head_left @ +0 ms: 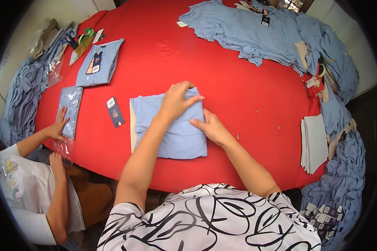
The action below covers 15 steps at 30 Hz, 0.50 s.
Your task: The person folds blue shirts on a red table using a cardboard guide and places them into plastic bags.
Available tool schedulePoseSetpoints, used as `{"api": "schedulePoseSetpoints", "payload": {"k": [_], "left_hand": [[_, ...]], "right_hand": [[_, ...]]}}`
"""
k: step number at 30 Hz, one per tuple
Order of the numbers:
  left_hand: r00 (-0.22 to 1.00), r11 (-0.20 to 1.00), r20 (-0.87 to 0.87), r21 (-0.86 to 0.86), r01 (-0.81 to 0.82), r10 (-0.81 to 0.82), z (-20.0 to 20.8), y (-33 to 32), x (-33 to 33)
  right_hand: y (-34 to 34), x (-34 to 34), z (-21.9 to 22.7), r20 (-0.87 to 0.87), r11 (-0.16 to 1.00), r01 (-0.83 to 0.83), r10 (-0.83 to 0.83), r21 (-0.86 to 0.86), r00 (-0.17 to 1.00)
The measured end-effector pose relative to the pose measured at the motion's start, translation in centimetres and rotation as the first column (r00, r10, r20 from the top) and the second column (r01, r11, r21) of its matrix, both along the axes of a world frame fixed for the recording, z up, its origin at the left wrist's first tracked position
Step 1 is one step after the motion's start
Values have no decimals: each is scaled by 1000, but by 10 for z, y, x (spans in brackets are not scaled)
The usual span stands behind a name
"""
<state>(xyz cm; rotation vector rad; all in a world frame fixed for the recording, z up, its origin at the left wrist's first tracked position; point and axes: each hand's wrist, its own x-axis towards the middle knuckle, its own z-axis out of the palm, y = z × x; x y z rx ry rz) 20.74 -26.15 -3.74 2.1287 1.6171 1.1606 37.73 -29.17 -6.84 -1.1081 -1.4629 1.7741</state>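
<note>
A folded light blue garment [171, 138] lies in front of me on the red-covered table, with a cream edge [132, 125] showing along its left side. My left hand [178, 100] rests across its upper part, thumb spread away from the fingers, fingertips by the top right corner. At the right edge, my right hand [213, 127] grips the garment, thumb on top and the other fingers partly hidden at the side. A dark blue hang tag [114, 112] lies a little to the left of the garment.
Left, a co-worker's hand [58, 125] presses a bagged blue garment [70, 108]. Behind it lies a folded tagged shirt [107, 62]. Blue garments [247, 37] are heaped at the far right. White sheets [314, 144] are stacked on the right, near hanging garments [339, 175] and a tape roll [321, 70].
</note>
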Motion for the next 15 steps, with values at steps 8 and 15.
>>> {"api": "schedulePoseSetpoints", "payload": {"k": [8, 15], "left_hand": [[669, 728, -333, 84, -681, 664, -34, -125, -42], [706, 657, -141, -279, -701, 694, -21, -150, -76]], "right_hand": [[9, 5, -1, -88, 979, 45, -64, -201, 994], [10, -7, 10, -34, 998, 51, -50, 33, 998]]}}
